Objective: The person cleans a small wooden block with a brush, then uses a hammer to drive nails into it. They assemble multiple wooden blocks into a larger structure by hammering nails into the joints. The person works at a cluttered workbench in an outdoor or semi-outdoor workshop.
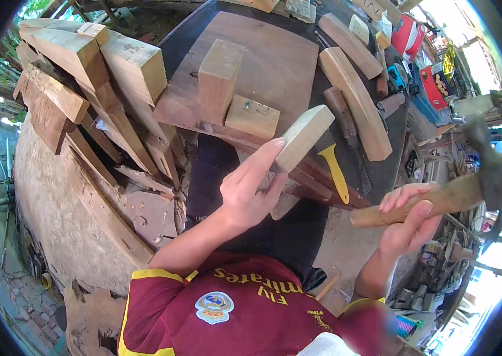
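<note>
My left hand (246, 191) is closed around the lower end of a pale rectangular wooden block (307, 137), held tilted above the near edge of the work table. In my right hand (410, 221) is a hammer (460, 193), gripped by its wooden handle; its dark metal head is raised at the right and somewhat blurred. Beyond the held block, a small wooden block (253, 117) lies on a flat brown board (277, 56), with small metal bits on its top. Beside it a taller wooden block (220, 83) stands upright.
Right of the board lie a yellow scraper-like tool (335, 171), a wood-handled tool (338, 110) and long shaped wood pieces (355, 101). Thick timber beams (135, 62) lean at the left. A red-and-white container (407, 38) and blue-and-red boxes (433, 89) stand at the far right.
</note>
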The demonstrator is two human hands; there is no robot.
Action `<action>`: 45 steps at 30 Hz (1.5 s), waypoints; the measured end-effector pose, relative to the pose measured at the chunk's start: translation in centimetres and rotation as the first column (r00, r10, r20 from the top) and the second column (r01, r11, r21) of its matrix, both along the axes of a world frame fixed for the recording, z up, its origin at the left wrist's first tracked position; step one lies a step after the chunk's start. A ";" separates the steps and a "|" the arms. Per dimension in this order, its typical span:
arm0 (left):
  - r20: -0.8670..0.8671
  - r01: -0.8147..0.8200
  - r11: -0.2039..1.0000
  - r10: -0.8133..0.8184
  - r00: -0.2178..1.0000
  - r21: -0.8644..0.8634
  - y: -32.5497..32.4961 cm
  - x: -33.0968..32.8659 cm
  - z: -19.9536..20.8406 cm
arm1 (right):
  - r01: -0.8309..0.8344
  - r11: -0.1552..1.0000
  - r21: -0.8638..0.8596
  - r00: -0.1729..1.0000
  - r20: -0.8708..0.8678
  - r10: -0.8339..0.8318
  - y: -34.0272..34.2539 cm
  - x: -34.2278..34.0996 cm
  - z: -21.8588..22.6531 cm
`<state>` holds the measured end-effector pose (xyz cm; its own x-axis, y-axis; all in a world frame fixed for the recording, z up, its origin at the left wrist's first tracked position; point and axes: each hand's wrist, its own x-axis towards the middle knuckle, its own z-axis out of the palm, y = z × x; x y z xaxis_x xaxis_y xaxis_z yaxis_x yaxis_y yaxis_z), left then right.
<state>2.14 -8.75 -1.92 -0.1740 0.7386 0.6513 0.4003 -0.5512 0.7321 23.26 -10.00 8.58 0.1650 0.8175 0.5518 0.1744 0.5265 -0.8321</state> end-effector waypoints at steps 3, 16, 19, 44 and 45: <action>0.005 0.007 1.000 -0.007 1.000 -0.001 0.0 0.0 0.1 | -0.056 0.998 0.022 0.988 0.146 0.052 0.3 0.1 -1.0; -0.015 -0.035 0.999 0.034 0.999 -0.040 0.2 0.0 0.7 | 0.079 0.879 -0.470 0.987 0.159 -0.004 -1.2 0.1 -2.2; -0.060 -0.049 0.999 0.047 0.997 -0.016 0.3 -0.6 0.9 | 0.139 0.835 -0.533 0.927 0.366 0.079 -1.6 0.8 -2.2; -0.071 -0.034 0.996 0.029 0.997 -0.078 1.1 -0.6 1.0 | 0.127 0.983 -0.130 0.964 0.252 -0.091 0.5 -1.0 2.2; -0.072 -0.037 0.997 0.032 0.997 -0.070 1.1 -0.5 1.0 | 0.080 0.995 -0.054 0.995 0.069 -0.076 0.5 -1.1 2.4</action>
<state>1.60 -7.63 -0.97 -0.1562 0.7779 0.6086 0.4703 -0.4833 0.7384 22.17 -9.52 11.01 0.1941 0.8336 0.5172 0.2690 0.4618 -0.8452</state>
